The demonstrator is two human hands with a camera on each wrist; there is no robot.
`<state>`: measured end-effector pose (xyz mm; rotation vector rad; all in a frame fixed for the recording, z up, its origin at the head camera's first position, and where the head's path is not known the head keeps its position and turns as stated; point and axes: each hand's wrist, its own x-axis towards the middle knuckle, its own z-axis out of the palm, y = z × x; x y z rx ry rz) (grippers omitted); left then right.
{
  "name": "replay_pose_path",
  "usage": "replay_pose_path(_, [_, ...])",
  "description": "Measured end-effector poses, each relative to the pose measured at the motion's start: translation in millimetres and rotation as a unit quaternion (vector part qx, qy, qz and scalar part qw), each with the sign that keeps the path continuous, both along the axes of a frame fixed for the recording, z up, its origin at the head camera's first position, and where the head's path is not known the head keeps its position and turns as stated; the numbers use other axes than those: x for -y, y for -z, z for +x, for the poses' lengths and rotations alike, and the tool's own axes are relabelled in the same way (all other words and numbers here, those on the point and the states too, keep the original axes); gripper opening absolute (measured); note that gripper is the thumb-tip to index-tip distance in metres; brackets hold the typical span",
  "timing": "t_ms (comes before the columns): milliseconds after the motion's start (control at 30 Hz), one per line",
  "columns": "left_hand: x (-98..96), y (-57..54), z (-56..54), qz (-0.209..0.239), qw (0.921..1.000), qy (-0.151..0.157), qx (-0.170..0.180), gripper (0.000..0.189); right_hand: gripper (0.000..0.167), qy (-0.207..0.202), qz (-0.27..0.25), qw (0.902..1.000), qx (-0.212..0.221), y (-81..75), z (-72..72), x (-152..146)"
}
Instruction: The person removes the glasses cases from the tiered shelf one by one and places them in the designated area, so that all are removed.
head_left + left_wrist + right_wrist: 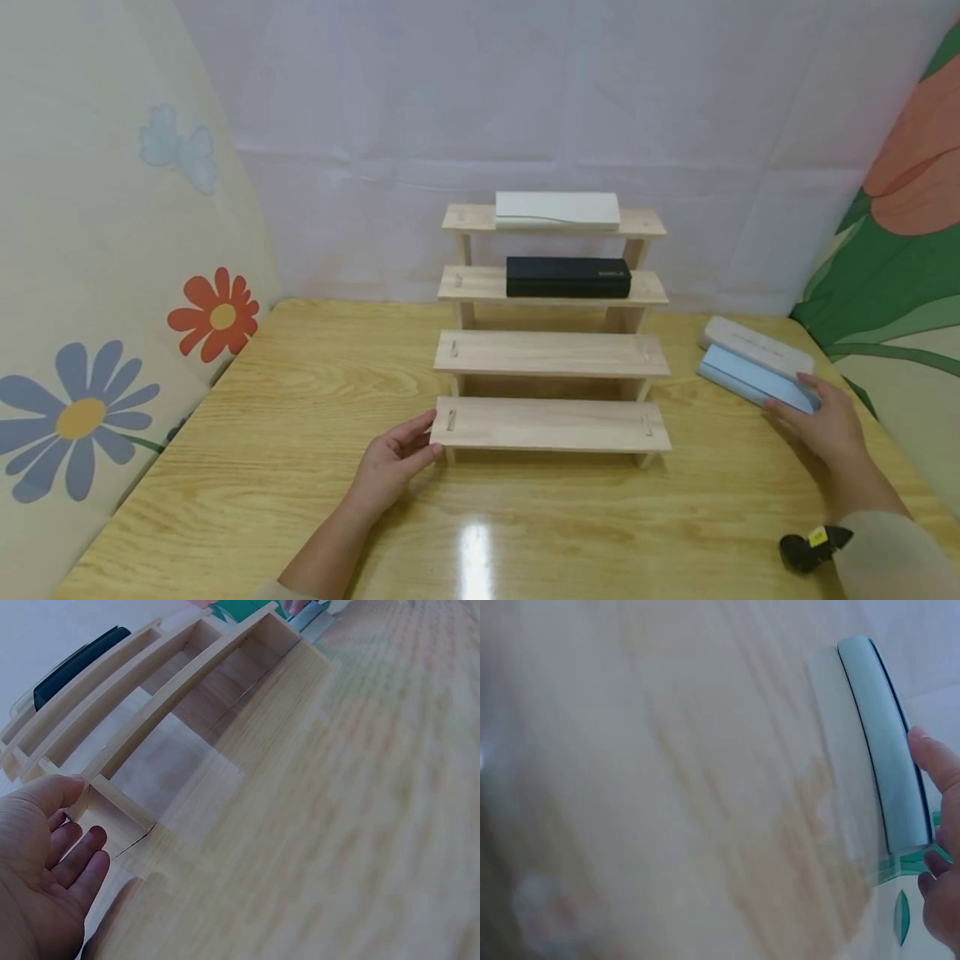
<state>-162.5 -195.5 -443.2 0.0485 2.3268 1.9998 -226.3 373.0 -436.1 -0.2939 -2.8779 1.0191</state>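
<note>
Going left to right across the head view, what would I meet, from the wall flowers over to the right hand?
Blue flower → red flower → left hand → wooden tiered shelf → light blue case → right hand.

A shelf [551, 423] stands on the tabletop [337, 358], before a cloth [525, 92]. One case [557, 211] lies on its top step, another case [567, 277] on the step below. Right of the shelf, a nearer case [753, 379] lies just before a farther case [757, 343]. The left hand [390, 467] is at the lowest step's left end, the right hand [828, 421] at the nearer case's right end.
</note>
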Motion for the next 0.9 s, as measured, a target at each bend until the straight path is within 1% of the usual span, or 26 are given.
replay_pose_path(267, [0.1,3.6,-1.6,-0.004,0.9999,-0.004,0.009,0.054,0.088,0.007,-0.041,0.9991,-0.004,-13.8,0.4,13.8])
replay_pose_path(433, [0.3,3.9,-1.4,-0.001,1.0000,-0.002,0.009,0.053,0.088,-0.012,-0.065,0.9977,-0.014,-22.1,-2.1,21.4])
replay_pose_path(600, [-0.3,3.1,-1.1,-0.005,1.0000,-0.006,0.006,0.053,0.088,-0.026,-0.094,0.9951,-0.021,-31.0,-4.7,28.0])
replay_pose_path(700, [-0.7,2.8,-0.9,-0.005,0.9999,-0.009,0.004,0.053,0.087,-0.028,-0.099,0.9944,-0.025,-35.8,-6.4,33.5])
replay_pose_path(900, [-0.7,2.6,-1.0,0.002,0.9999,-0.008,0.013,0.053,0.084,-0.042,-0.098,0.9935,-0.040,-43.5,-10.5,43.3])
